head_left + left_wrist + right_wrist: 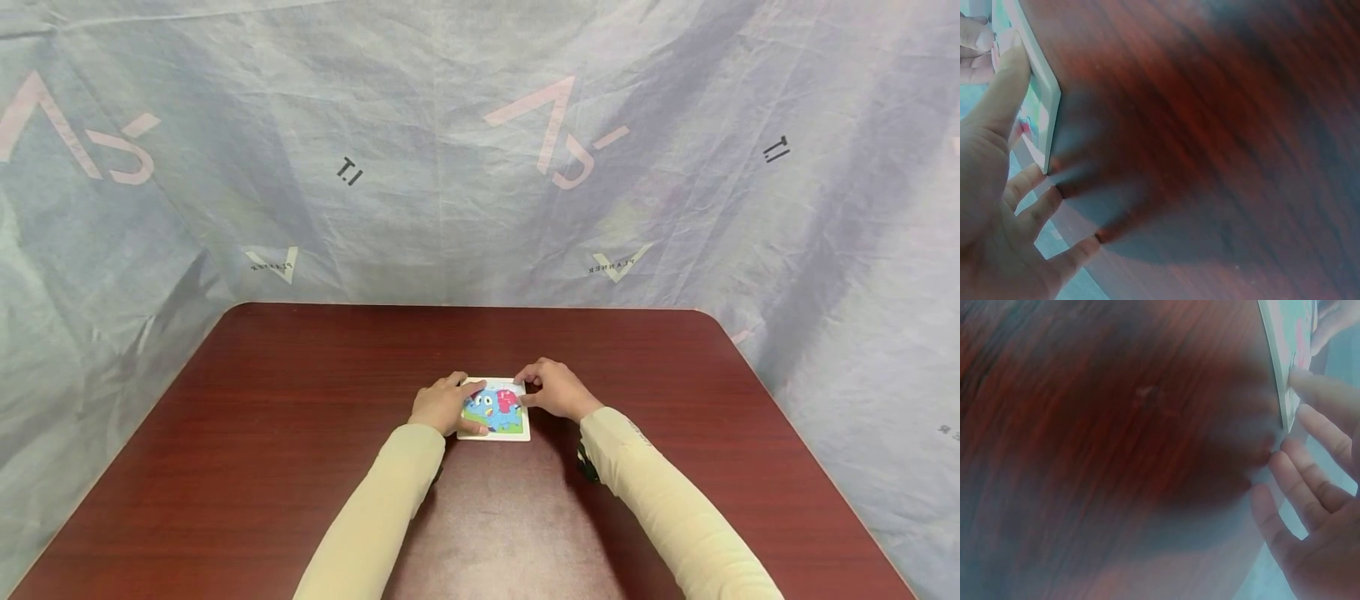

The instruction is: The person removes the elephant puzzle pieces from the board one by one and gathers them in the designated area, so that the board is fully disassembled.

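Observation:
A small square jigsaw puzzle (491, 408) in a white frame lies flat on the table, showing a blue cartoon animal with a red patch. My left hand (441, 407) rests at its left side, thumb and index finger reaching over the frame onto the picture. In the left wrist view its other fingers (1040, 211) spread straight toward the tabletop. At the upper right corner of the puzzle is my right hand (557, 390), its thumb on the picture and index fingertip at the corner. The right hand's remaining fingers (1299, 487) extend beside the frame.
The dark red wooden table (262, 433) has rounded far corners. Behind it and along both sides hangs a pale grey printed cloth (420, 167). Both forearms wear cream sleeves (375, 508), and a dark wrist device (587, 463) shows under the right one.

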A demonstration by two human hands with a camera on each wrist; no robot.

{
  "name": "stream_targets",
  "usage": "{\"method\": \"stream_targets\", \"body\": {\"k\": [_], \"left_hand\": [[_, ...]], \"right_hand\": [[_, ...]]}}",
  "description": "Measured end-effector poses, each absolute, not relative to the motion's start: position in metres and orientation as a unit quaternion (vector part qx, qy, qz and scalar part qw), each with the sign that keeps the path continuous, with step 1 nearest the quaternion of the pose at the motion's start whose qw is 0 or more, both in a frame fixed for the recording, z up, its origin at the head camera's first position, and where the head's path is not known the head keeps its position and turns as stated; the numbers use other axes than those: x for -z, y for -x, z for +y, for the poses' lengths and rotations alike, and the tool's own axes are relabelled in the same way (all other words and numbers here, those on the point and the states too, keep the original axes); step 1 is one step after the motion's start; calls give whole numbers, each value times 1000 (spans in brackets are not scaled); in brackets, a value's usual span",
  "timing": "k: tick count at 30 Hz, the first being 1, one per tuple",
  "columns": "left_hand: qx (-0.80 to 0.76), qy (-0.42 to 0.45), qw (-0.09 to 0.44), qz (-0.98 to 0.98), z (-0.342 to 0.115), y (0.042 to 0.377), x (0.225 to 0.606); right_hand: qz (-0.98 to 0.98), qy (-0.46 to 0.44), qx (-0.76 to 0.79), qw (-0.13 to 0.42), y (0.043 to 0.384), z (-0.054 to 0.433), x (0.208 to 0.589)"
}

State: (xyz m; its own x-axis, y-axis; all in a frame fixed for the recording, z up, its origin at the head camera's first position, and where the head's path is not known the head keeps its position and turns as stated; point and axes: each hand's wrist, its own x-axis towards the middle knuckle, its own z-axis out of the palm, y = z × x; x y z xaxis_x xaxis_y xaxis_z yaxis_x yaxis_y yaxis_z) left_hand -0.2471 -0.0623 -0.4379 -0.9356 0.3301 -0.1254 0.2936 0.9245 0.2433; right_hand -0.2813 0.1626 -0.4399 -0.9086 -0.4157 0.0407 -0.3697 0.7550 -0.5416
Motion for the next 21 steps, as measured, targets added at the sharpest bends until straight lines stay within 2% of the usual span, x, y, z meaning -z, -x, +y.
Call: {"method": "stream_targets", "body": {"k": [9, 21], "left_hand": [[-110, -160, 84, 977, -62, 248, 438], [-115, -161, 87, 976, -62, 247, 435]], "right_hand": [[939, 198, 276, 54, 284, 164, 439], [938, 214, 273, 28, 281, 165, 439]]}}
